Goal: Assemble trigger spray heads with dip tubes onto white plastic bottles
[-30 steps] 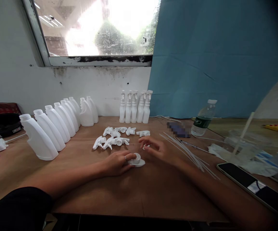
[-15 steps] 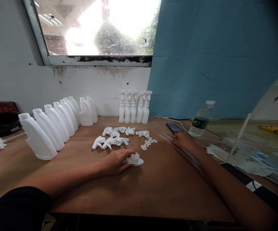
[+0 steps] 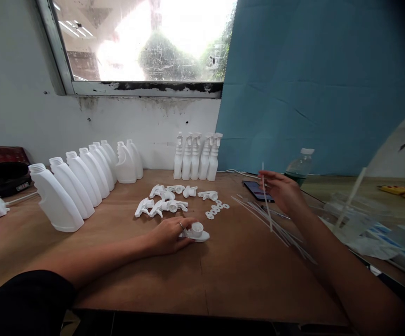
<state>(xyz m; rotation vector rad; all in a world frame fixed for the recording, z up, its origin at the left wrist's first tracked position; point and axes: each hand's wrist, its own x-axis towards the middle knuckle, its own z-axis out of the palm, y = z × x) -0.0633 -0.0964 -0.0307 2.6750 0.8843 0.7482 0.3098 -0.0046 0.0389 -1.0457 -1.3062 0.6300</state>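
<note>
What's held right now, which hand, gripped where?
Left hand: a white spray head, held at the end beside its upturned round collar. Right hand: a thin white tube, held near its upper end.

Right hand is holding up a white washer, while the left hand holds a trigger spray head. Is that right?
Not quite: the head view shows the right hand holding up a thin white tube, not a washer. The loose washers lie apart from both hands. The left hand does hold a trigger spray head.
</note>
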